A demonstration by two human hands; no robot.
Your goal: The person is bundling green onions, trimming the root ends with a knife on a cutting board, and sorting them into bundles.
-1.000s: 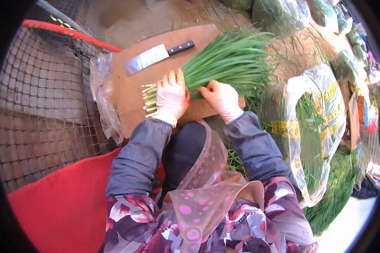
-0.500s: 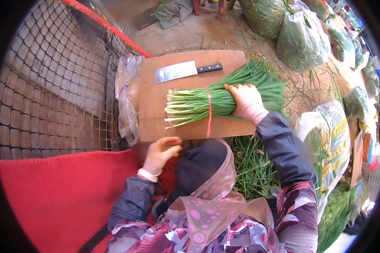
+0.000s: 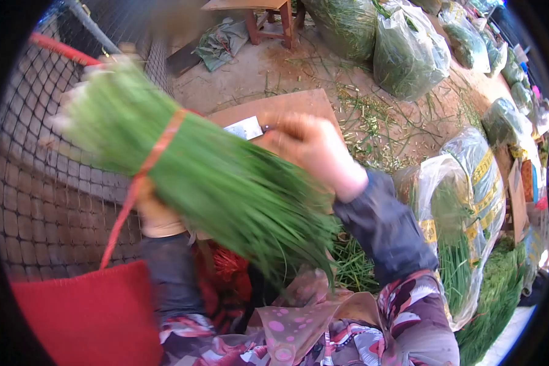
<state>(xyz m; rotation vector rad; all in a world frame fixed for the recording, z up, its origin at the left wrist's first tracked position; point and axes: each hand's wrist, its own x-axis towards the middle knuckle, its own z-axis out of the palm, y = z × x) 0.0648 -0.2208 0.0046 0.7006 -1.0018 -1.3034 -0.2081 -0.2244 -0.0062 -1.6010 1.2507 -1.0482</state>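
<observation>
The left hand (image 3: 155, 213) now holds the tied greens (image 3: 226, 177) off the board (image 3: 299, 104), so board work seems paused; the right hand (image 3: 314, 149) (blurred, cannot tell if gripping) overlaps the knife (image 3: 244, 128).

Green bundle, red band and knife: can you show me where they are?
Green bundle (image 3: 216, 174), head view: middle of its leaves.
Red band (image 3: 158, 149), head view: the part across the bundle.
Knife (image 3: 245, 129), head view: the bit of blade showing.
</observation>
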